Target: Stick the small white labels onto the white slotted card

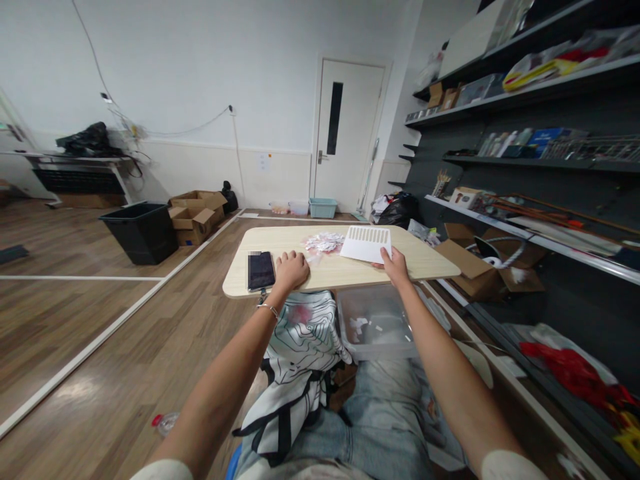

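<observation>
My right hand [395,265] grips the near right corner of a white card [367,247], thumb on top. A row of narrow slot-like marks runs along the card's far edge; whether they are cut or printed is too small to tell. On the light wooden table [425,263], my left hand [291,269] lies palm down with its fingers stretched forward. Just left of it is a dark-screened phone [261,271] with a strap. A heap of small white and reddish paper pieces [325,242] lies between the hands, with some clear film near my left fingers.
Below the table's near edge stands a clear plastic bin [375,327] with a few white scraps. A patterned cloth bag [305,333] hangs beside it over my lap. Shelves [540,160] and an open carton [475,263] line the right; a black bin [140,233] stands left.
</observation>
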Motion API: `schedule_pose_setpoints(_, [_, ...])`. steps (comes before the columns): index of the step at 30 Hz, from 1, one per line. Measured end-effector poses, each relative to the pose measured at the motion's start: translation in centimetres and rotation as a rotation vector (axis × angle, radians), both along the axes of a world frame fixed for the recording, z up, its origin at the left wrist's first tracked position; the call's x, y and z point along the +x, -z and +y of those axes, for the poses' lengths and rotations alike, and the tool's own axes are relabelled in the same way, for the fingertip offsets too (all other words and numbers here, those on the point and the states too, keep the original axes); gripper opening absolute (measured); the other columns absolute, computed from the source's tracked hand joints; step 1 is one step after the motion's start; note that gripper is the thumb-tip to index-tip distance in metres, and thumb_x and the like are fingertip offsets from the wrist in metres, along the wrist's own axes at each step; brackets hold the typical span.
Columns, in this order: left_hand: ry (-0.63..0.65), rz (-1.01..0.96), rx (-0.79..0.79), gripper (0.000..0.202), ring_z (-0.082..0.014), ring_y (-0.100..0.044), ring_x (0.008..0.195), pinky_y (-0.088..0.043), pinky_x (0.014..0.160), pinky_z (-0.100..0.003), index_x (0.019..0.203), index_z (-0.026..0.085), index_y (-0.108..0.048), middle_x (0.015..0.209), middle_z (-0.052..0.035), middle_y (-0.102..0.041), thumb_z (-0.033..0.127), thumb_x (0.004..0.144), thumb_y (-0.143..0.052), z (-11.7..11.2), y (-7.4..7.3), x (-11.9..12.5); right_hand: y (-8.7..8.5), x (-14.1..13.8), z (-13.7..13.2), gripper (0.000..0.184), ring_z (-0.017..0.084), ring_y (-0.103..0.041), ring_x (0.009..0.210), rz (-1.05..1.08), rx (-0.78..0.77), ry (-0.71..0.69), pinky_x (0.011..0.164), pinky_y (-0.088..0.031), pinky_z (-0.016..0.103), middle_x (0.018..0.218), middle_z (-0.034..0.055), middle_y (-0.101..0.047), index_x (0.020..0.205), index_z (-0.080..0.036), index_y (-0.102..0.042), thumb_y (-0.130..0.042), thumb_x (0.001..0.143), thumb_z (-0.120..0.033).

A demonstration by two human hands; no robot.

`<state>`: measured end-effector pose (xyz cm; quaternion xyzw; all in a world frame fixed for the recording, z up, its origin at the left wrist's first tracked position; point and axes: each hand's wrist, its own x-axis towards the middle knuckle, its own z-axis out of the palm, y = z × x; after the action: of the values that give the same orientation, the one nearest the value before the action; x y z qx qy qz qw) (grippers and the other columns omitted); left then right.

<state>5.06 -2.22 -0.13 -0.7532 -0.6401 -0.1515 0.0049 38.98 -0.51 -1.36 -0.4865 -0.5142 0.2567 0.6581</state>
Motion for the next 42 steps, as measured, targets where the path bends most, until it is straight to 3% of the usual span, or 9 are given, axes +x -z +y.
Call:
schedule_pose_setpoints(5, [0.004,-0.008,-0.007,0.047,-0.0356,-0.051,0.136,-0.037,0.112,-0.053,0.134,0.021,-0.064,0.146,-0.0173,-0.062,0.037,0.106,-0.029,0.04,0.01,-0.04,-0.07,0.26,-0.08,0.055,0.025,-0.073,0.065,-0.009,-0.08,-0.002,0.049,-0.062,0.032,0.074,0.0071,-0.073,0.095,-0.018,-0.065,-0.078,0.079,-0.069])
schedule_pose_setpoints(11, [0.009,-0.017,-0.007,0.047,-0.0364,-0.051,0.136,-0.037,0.112,-0.053,0.134,0.021,-0.064,0.146,-0.0177,-0.062,0.037,0.105,-0.03,0.3,0.18,-0.08,-0.21,0.27,0.05,0.06,0.03,-0.077,0.094,0.091,-0.011,-0.037,0.068,-0.07,0.042,0.105,0.0118,-0.078,0.104,-0.019,-0.066,-0.081,0.074,-0.068])
schedule_pose_setpoints(15, [0.009,-0.01,-0.007,0.047,-0.0359,-0.051,0.136,-0.037,0.112,-0.053,0.134,0.021,-0.064,0.146,-0.0175,-0.062,0.037,0.106,-0.03,0.37,0.23,-0.11,-0.19,-0.07,0.02,0.064,0.029,-0.076,0.096,0.095,0.001,-0.078,0.073,-0.071,0.045,0.11,0.0119,-0.078,0.104,-0.018,-0.067,-0.085,0.069,-0.068])
schedule_pose_setpoints(18, [0.012,-0.018,-0.005,0.047,-0.0363,-0.051,0.136,-0.037,0.112,-0.053,0.135,0.021,-0.064,0.147,-0.018,-0.061,0.037,0.105,-0.03,0.28,0.22,-0.12,-0.14,-0.22,-0.08,0.063,0.026,-0.076,0.084,0.055,-0.01,-0.071,0.067,-0.07,0.04,0.103,0.011,-0.078,0.102,-0.017,-0.068,-0.085,0.069,-0.069])
schedule_pose_setpoints(22, [0.009,-0.024,0.003,0.047,-0.0369,-0.051,0.136,-0.037,0.112,-0.054,0.135,0.021,-0.064,0.146,-0.018,-0.061,0.036,0.105,-0.03,0.1,0.2,-0.09,-0.11,-0.06,-0.23,0.057,0.02,-0.07,0.06,-0.014,-0.058,-0.029,0.05,-0.062,0.031,0.077,0.0055,-0.074,0.097,-0.018,-0.067,-0.081,0.076,-0.069])
schedule_pose_setpoints(25, [0.012,-0.017,0.004,0.047,-0.0363,-0.051,0.135,-0.038,0.111,-0.054,0.135,0.021,-0.064,0.145,-0.0175,-0.062,0.037,0.105,-0.031,0.07,0.21,-0.09,-0.14,0.18,-0.29,0.053,0.018,-0.065,0.052,-0.041,-0.086,-0.004,0.047,-0.057,0.029,0.065,0.0028,-0.069,0.093,-0.017,-0.066,-0.077,0.081,-0.068])
schedule_pose_setpoints(32, [0.012,-0.014,-0.003,0.047,-0.0361,-0.051,0.136,-0.037,0.112,-0.054,0.134,0.022,-0.064,0.146,-0.0176,-0.062,0.038,0.106,-0.029,0.26,0.23,-0.11,-0.26,0.52,-0.07,0.056,0.018,-0.063,0.05,-0.022,-0.107,0.02,0.045,-0.052,0.028,0.065,0.0054,-0.071,0.087,-0.019,-0.064,-0.072,0.083,-0.074])
schedule_pose_setpoints(42, [0.01,-0.01,0.003,0.048,-0.0361,-0.051,0.137,-0.037,0.113,-0.053,0.134,0.021,-0.064,0.147,-0.0174,-0.061,0.038,0.107,-0.028,0.29,0.27,-0.13,-0.22,0.08,-0.37,0.056,0.016,-0.058,0.047,-0.065,-0.097,0.021,0.043,-0.047,0.027,0.06,0.0017,-0.064,0.088,-0.019,-0.063,-0.072,0.082,-0.074])
